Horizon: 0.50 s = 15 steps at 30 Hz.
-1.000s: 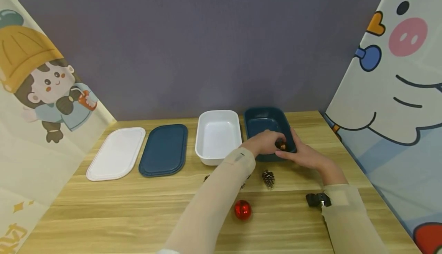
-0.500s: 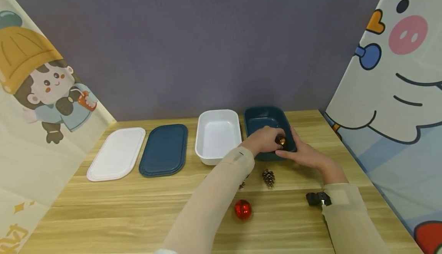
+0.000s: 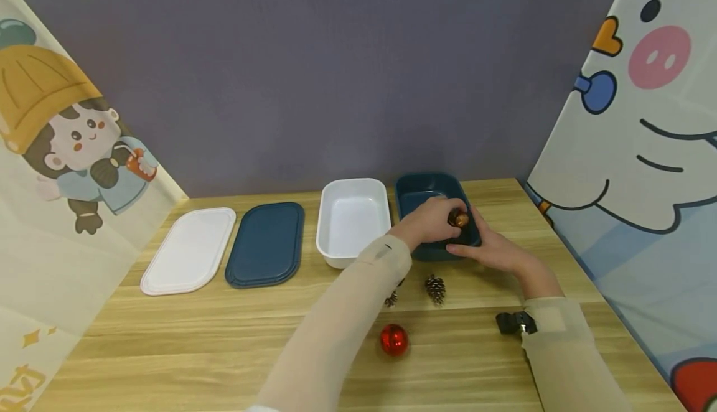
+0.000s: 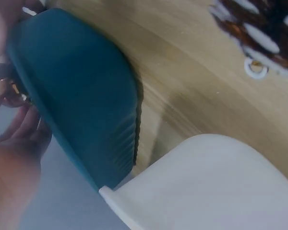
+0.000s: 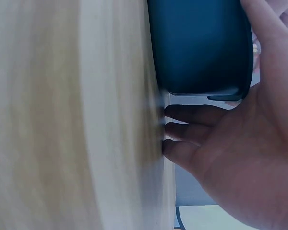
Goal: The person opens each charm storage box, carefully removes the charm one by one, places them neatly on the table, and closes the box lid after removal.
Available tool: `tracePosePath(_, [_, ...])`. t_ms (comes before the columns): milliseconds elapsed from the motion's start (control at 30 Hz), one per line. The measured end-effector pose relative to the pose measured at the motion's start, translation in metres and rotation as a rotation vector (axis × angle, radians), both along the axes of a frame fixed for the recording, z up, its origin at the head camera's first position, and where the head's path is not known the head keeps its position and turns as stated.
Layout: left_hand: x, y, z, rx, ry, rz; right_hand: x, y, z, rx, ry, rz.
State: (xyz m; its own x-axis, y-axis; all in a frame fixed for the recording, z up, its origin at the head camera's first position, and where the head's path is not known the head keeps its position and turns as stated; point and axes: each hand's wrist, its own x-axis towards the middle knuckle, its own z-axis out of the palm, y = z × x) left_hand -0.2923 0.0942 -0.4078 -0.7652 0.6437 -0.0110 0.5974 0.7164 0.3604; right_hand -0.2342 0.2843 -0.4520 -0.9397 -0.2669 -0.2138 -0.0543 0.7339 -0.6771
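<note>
My left hand (image 3: 434, 219) reaches over the dark blue storage box (image 3: 428, 182) and pinches a small, shiny copper-brown ball ornament (image 3: 459, 218) above its near right part. In the left wrist view the fingers curl around that ornament (image 4: 9, 91) beside the box rim. My right hand (image 3: 495, 250) rests at the box's near right corner, thumb along the front wall and fingers stretched beside the right wall. Those fingers (image 5: 192, 115) look nearly straight in the right wrist view. A pine cone (image 3: 435, 289) lies in front of the box; another pine cone (image 3: 391, 300) is partly behind my left forearm.
A white storage box (image 3: 354, 219) stands directly left of the blue one. Further left lie a blue lid (image 3: 265, 244) and a white lid (image 3: 188, 250). A red shiny ball (image 3: 394, 340) sits nearer on the wooden table (image 3: 185, 350). A grey wall (image 3: 336, 76) rises behind.
My left hand, with the copper-brown ornament in it, has risen slightly and shifted away from me over the blue box. The right hand stays at the box's corner.
</note>
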Motion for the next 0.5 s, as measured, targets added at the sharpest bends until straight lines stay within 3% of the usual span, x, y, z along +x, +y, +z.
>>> tracePosePath(300, [0.002, -0.008, 0.012, 0.096, -0.035, -0.049, -0.001, -0.001, 0.0, 0.007, 0.005, 0.002])
tracePosePath(500, [0.004, -0.006, 0.015, 0.118, -0.017, -0.099, -0.002, 0.0, -0.002, -0.011, 0.023, 0.01])
